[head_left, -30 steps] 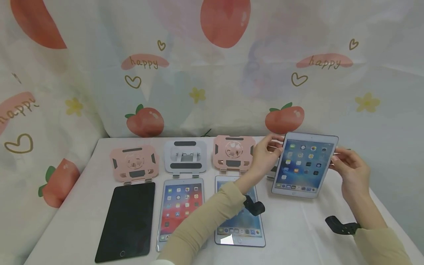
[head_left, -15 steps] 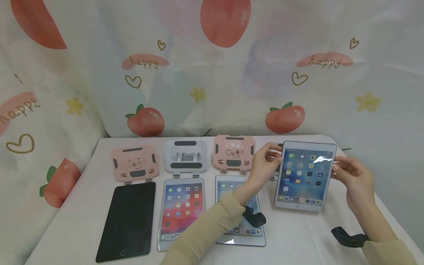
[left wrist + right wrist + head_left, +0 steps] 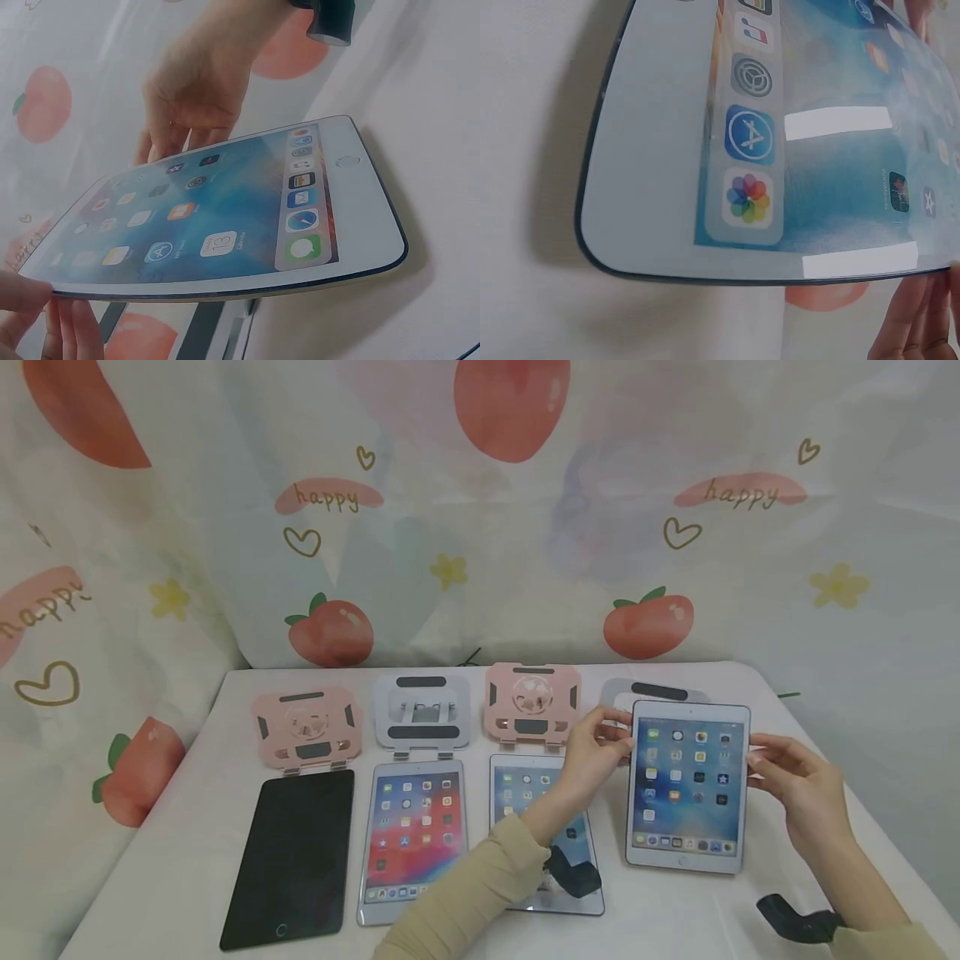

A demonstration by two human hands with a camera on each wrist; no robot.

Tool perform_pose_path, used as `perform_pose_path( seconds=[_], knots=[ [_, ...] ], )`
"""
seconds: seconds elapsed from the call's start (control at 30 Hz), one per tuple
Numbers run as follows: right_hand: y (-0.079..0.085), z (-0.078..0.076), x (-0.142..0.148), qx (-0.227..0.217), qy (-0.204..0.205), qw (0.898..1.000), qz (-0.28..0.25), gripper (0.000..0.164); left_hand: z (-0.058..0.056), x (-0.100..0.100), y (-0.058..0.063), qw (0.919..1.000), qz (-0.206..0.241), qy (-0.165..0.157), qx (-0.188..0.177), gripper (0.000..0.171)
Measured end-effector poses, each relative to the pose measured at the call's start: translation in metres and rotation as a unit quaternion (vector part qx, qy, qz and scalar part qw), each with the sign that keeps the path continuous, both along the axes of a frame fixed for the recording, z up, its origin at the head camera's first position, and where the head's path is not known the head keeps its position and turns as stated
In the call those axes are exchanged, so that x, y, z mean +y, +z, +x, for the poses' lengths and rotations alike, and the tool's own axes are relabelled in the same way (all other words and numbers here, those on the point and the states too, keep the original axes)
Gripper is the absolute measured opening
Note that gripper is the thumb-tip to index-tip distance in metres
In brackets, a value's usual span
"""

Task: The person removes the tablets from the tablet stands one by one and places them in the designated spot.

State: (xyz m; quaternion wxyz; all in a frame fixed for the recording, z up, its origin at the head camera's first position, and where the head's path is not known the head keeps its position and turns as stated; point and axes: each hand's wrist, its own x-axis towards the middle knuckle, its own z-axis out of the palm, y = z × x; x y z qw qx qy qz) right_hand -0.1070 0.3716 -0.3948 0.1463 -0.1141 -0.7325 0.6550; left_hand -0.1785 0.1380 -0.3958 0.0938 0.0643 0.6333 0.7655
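Observation:
Between both hands a white-framed tablet (image 3: pixel 690 785), its home screen lit, is held nearly upright at the right side of the table. My left hand (image 3: pixel 596 752) pinches its left edge with thumb and fingers. The opposite edge is pinched by my right hand (image 3: pixel 810 789). In the left wrist view the tablet (image 3: pixel 187 217) leans, with a shadow beside its lower edge. Fingers (image 3: pixel 915 315) of the right hand show at the corner of the right wrist view. Behind the tablet is a pale grey folding stand (image 3: pixel 618 689) with a dark pad, its lower part hidden.
Left of the held tablet lie a dark-screened tablet (image 3: pixel 291 860), a red-and-blue-screened tablet (image 3: pixel 412 827) and a blue-screened tablet (image 3: pixel 517 785), partly covered by the left arm. Behind them are two pink stands (image 3: pixel 306 725) and a white stand (image 3: pixel 422 710). A printed curtain (image 3: pixel 510 527) hangs behind the table.
Both hands have brought the tablet lower and nearer, and its sideways tilt has lessened. More of the grey stand behind it now shows. The other tablets stay where they were.

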Motion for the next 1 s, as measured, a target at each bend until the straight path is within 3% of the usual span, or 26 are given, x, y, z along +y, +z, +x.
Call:
perform_pose_path(
  seconds=[0.4,0.7,1.0],
  knots=[
    [-0.016,0.004,0.003,-0.055,0.021,0.998,0.023,0.021,0.007,-0.002,-0.021,0.9987,-0.009,0.004,-0.051,0.024],
    [-0.052,-0.002,0.028,-0.100,0.034,0.986,0.128,0.012,0.013,-0.003,-0.032,0.9973,-0.009,-0.003,-0.073,0.025],
    [-0.041,0.006,0.010,-0.152,0.041,0.975,0.155,0.013,0.016,-0.004,-0.040,0.9964,-0.044,-0.013,-0.071,0.021]
  ],
)
